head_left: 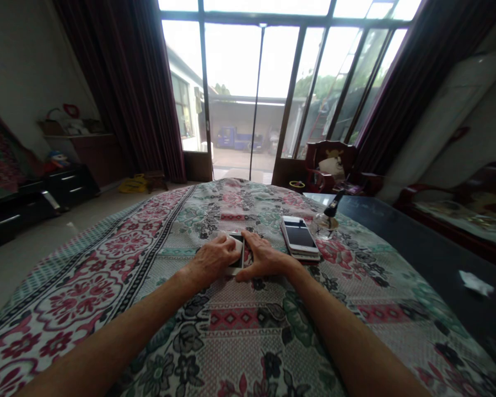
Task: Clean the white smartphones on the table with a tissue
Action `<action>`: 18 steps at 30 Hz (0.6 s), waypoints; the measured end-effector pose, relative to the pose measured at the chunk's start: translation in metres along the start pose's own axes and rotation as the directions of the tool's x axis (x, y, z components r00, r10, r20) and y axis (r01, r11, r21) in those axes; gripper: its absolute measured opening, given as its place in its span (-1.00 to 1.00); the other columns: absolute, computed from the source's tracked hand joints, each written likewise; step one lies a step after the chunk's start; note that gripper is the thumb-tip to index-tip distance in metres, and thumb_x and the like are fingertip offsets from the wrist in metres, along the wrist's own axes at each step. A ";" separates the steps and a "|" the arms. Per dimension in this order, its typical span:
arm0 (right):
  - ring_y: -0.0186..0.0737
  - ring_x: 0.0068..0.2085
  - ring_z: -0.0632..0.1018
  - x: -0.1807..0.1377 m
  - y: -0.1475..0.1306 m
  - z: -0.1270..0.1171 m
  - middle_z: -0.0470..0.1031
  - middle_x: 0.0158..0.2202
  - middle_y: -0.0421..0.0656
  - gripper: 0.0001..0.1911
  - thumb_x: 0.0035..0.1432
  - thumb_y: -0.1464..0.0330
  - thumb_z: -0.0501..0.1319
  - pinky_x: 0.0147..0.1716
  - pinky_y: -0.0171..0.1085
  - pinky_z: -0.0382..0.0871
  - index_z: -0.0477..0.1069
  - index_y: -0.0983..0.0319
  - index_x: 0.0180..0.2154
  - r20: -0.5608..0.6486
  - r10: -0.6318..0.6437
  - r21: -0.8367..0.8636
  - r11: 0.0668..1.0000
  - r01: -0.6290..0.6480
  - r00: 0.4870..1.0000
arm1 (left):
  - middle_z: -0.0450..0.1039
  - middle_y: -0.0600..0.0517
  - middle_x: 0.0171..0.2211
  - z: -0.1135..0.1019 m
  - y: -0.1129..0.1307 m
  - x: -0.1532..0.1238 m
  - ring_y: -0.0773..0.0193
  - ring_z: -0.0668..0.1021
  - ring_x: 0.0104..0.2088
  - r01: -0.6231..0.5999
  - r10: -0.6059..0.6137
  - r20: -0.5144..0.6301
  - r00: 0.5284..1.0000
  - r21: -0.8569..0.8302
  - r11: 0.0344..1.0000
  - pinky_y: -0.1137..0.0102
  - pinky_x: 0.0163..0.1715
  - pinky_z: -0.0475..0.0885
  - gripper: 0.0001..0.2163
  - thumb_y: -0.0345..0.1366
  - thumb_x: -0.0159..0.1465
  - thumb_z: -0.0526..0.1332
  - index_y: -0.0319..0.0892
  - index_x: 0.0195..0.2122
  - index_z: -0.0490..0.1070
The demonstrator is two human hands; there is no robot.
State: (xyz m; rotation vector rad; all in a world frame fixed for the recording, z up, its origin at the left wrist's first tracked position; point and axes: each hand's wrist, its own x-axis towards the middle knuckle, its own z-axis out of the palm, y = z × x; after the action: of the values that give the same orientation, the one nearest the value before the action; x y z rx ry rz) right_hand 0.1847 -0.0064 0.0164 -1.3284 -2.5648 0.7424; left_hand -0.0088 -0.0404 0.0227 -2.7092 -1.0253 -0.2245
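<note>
A phone (236,262) with a dark screen and pale frame lies on the patterned tablecloth in front of me, partly hidden by my hands. My left hand (217,255) is closed over the screen with a white wipe (232,242) under its fingers; whether that is paper or cloth I cannot tell. With thumb at the near end and fingers at the far end, my right hand (262,258) grips the phone along its right side. A stack of phones (300,234), a white one on top, lies just beyond the right hand.
Behind the stack stands a clear glass jar (325,226) with a black-handled brush-like item (334,204) at it. The tablecloth (235,318) covers a rounded table. A crumpled white tissue (476,283) lies on the dark surface (421,248) at right. A wooden chair (330,160) stands by the glass doors.
</note>
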 end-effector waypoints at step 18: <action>0.18 0.36 -0.21 -0.001 -0.001 -0.002 -0.28 0.38 0.14 0.41 -0.33 -0.07 0.43 0.32 0.07 -0.24 -0.30 0.31 0.36 0.013 0.019 -0.009 1.000 -0.019 1.000 | 0.42 -0.01 -0.34 -0.010 -0.026 -0.022 0.29 0.38 -0.25 -0.009 0.015 0.023 1.000 -0.221 0.975 0.45 -0.28 0.30 -0.73 -0.44 0.33 0.02 -0.15 -0.35 0.51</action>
State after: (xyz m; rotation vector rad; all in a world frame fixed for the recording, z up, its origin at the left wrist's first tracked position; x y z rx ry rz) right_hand 0.1852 -0.0070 0.0185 -1.3569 -2.5720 0.7463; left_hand -0.0434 -0.0386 0.0319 -2.9225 -1.0475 -0.3220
